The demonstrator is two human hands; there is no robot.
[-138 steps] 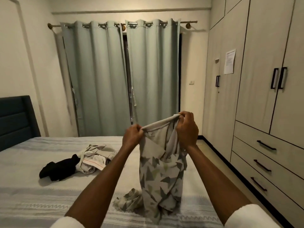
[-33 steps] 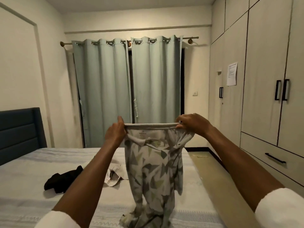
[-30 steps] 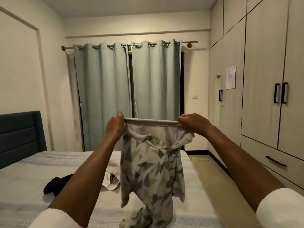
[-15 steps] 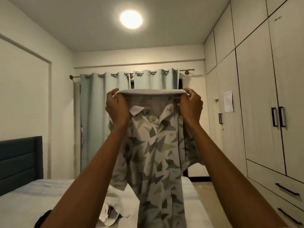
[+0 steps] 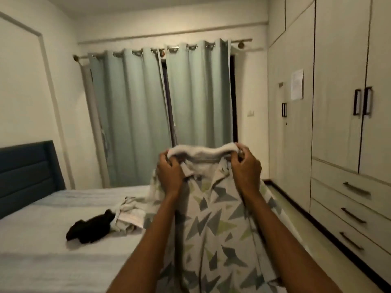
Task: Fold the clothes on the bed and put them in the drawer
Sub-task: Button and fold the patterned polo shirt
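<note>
Both hands are gripping the shirt (image 5: 213, 225) at its shoulders: the left hand (image 5: 170, 176) is pinching one shoulder, the right hand (image 5: 246, 168) the other, fingers curled into the cloth on either side of the collar. The shirt is hanging between the arms over the bed (image 5: 53, 261), its long axis running from the hands down toward the person, so laying it flat looks to mean lowering it onto the bed just below, with neither hand nearer. The hem is running out of the bottom of the frame and the sleeves are lying hidden behind the arms. Beyond the shirt on the bed, a pale garment (image 5: 129, 216) is lying against a black one (image 5: 91, 228). Beside the bed, the drawers (image 5: 338, 199) are sitting closed.
</note>
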